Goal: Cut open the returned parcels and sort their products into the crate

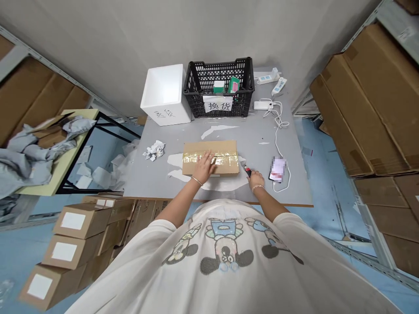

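A brown cardboard box [225, 163] lies lengthwise on the grey table, its top seam covered by shiny yellowish tape. My left hand [204, 165] rests flat on top of it, fingers spread across the tape. Just right of the box, my right hand [256, 179] is closed around a utility knife [248, 171] with a red and black handle. The knife's front end points toward the box's right end; whether it touches the cardboard I cannot tell.
Behind the box stand a white foam bin [165, 96] and a black crate [219, 93] with small green-and-white boxes. Crumpled paper [154, 150] lies left. A phone [278, 169] on a white cable and power strips [263, 105] are right. Stacked cartons [73, 220] flank the table.
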Tool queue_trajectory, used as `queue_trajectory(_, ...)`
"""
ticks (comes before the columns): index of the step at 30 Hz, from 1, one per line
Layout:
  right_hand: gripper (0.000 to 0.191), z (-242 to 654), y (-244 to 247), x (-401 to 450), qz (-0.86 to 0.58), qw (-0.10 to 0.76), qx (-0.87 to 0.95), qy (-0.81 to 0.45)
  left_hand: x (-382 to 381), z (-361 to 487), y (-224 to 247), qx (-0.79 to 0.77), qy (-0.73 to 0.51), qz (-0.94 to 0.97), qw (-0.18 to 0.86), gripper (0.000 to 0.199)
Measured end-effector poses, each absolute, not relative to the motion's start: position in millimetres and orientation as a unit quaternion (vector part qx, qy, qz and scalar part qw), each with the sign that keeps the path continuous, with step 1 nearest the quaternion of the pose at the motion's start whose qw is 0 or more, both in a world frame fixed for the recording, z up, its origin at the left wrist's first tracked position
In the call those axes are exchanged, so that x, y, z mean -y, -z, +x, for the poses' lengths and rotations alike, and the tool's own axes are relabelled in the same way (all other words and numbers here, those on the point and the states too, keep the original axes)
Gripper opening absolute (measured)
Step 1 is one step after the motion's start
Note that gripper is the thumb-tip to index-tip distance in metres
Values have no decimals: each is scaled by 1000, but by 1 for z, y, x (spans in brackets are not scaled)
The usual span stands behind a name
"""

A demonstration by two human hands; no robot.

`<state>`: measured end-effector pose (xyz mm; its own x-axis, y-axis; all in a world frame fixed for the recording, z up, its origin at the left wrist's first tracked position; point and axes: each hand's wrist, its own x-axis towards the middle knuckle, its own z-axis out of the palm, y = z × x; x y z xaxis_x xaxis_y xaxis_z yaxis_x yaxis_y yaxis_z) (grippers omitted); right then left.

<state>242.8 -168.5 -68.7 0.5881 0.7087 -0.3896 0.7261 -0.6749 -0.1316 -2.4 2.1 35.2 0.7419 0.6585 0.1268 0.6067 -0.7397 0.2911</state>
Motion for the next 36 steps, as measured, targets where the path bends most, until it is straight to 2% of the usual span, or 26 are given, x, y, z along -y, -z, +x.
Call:
queue_trajectory(2,40,245,61,168,896,-11,-399,192,-24,-24,-39,-397,-113,905,105,50)
queue_trajectory(5,43,233,31,156,903,-122,-402,93,-57,-43,-44,-419,-86,898,100,50)
queue_trajectory(8,45,195,-7,136,817,-196,-541,39,-82,-38,-49,-366,-38,925,96,57)
queue_trajectory(11,55,146,-28,118,726,-172,-664,48,-94,-16,-54,-295,13,951,87,71)
queue_trajectory(16,69,108,-21,103,726,-108,-678,48,-99,10,-62,-252,68,962,75,80)
queue_trajectory(23,60,110,-15,97,741,-81,-666,40,-98,18,-62,-217,94,971,36,74)
queue_trajectory(29,59,110,-15,98,743,-63,-666,33,-102,26,-72,-164,141,976,5,69)
queue_trajectory(36,59,111,-13,98,748,-65,-659,27,-127,42,-92,-88,218,972,29,56)
